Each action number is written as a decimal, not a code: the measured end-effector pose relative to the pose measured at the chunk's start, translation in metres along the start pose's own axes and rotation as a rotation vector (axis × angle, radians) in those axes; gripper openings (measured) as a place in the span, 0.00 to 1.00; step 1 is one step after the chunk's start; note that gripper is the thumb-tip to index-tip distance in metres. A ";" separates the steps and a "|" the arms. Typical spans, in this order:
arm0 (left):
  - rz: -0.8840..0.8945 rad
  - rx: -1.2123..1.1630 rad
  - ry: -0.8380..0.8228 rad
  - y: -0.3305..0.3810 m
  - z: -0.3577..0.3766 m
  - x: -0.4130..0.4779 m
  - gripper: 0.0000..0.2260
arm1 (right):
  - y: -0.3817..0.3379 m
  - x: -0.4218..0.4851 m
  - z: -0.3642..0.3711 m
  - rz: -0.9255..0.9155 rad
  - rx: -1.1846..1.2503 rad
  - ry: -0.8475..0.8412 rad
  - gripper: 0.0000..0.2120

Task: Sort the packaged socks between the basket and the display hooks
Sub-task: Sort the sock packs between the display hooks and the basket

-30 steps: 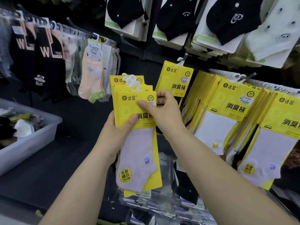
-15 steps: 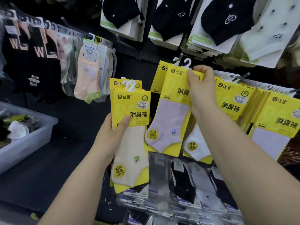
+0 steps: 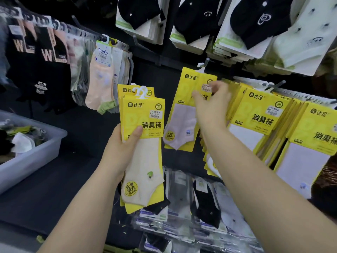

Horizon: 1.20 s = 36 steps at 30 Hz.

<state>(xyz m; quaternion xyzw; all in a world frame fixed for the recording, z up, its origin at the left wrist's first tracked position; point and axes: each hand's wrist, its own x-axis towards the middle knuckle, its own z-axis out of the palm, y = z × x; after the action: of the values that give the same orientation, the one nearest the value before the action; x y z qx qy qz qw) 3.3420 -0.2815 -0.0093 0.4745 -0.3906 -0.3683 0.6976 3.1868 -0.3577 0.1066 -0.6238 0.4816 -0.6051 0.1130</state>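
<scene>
My left hand [image 3: 121,152] grips a stack of yellow sock packs [image 3: 144,123] at mid-frame, thumb across the front pack, which holds a cream sock; white hanger tabs stick up from the stack. A yellow pack with a lavender sock [image 3: 182,123] hangs from a display hook [image 3: 205,63] just to the right. My right hand [image 3: 211,108] is blurred in front of that pack's upper right part, with its fingers loosely spread and nothing held between them. The grey basket [image 3: 38,152] stands at the left with loose socks inside.
More yellow packs [image 3: 260,115] crowd the hooks at the right. Black and pale socks on cards hang above; dark and peach socks [image 3: 100,84] hang at the upper left. Clear-wrapped socks [image 3: 200,212] fill the row below. A dark shelf runs beneath the basket.
My right hand took the lavender-sock pack off the stack, lifted it to the hook and let go; it hangs there now. A cream-sock pack fronts the stack in my left hand.
</scene>
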 end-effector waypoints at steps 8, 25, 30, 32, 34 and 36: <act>-0.002 -0.111 -0.121 0.004 0.009 -0.008 0.29 | -0.005 -0.052 0.013 0.091 0.228 -0.452 0.19; 0.099 0.097 0.002 0.004 -0.007 -0.002 0.03 | -0.019 0.030 -0.030 0.116 0.276 -0.071 0.07; 0.082 0.060 0.005 0.008 -0.009 -0.005 0.03 | -0.020 0.047 -0.014 0.206 0.216 -0.161 0.07; 0.070 0.059 -0.011 0.010 -0.006 -0.007 0.04 | -0.018 0.049 -0.010 0.205 0.208 -0.135 0.04; 0.052 0.074 -0.025 0.008 -0.004 -0.010 0.04 | -0.016 0.049 -0.009 0.200 0.205 -0.093 0.03; 0.040 0.091 -0.032 0.006 -0.003 -0.012 0.05 | -0.010 0.046 -0.010 0.198 0.170 -0.029 0.12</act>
<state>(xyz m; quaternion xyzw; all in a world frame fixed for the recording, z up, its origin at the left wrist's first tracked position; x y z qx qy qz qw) 3.3405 -0.2684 -0.0064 0.4919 -0.4273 -0.3438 0.6762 3.1735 -0.3825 0.1461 -0.5699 0.4862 -0.6206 0.2316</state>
